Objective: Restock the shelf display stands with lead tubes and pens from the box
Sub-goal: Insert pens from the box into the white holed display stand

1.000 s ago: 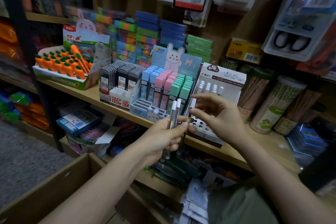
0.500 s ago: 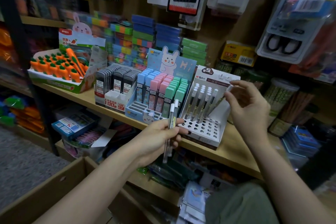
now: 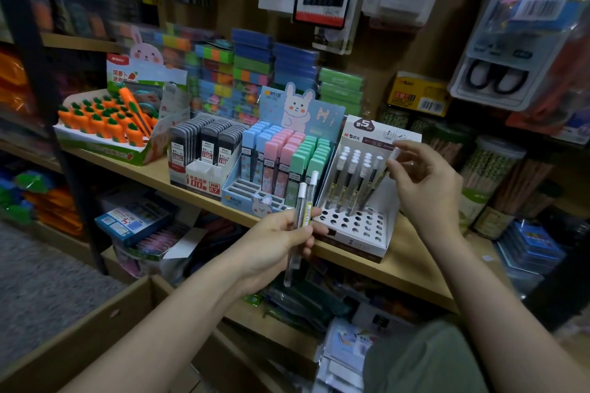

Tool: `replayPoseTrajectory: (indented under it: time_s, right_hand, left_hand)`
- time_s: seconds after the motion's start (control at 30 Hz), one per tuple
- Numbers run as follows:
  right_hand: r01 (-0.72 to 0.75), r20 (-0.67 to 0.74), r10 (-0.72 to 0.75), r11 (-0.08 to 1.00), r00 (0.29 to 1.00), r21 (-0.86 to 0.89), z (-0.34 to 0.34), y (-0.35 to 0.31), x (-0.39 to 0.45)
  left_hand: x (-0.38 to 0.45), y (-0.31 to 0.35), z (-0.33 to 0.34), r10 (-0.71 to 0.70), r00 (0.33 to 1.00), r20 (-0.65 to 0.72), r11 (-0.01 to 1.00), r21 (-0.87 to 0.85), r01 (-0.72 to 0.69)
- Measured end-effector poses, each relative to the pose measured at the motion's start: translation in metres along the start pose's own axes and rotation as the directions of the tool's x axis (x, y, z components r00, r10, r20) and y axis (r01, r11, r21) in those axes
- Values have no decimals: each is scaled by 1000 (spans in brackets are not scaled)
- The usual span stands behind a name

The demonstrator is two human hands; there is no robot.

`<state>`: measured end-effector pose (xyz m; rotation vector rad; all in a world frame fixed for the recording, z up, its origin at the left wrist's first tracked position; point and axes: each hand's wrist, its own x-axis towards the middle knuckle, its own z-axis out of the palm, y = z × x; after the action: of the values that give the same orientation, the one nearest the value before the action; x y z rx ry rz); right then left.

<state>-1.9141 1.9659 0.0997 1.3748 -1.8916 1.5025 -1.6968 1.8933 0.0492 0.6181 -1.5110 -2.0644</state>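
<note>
My left hand (image 3: 274, 242) gripping two pens (image 3: 301, 217) upright, at 9 o'clock of white holed stand (image 3: 357, 226) on shelf (image 3: 412, 268). My right hand (image 3: 424, 188) pinching one pen (image 3: 384, 174) at stand's 3 o'clock edge. Cardboard box (image 3: 79, 341) sitting at 7 o'clock.
</note>
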Motion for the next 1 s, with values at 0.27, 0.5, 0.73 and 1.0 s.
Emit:
replayPoseTrajectory:
  time_s: [0.27, 0.5, 0.73, 1.0]
  right_hand:
    - [93, 75, -81, 982, 994, -167, 13, -2, -3]
    - [65, 53, -57, 983, 997, -172, 11, -3, -8]
    - [-142, -3, 149, 946, 989, 291, -2, -17, -20]
    - [-161, 428, -31, 901, 903, 404, 21, -46, -35]
  left_hand:
    - [3, -1, -3, 56, 998, 40, 998, -12, -56]
    - [2, 2, 0, 16, 1000, 20, 1000, -8, -16]
    - [-2, 3, 2, 57, 993, 103, 996, -75, -49]
    - [-6, 5, 4, 17, 979, 201, 998, -60, -5]
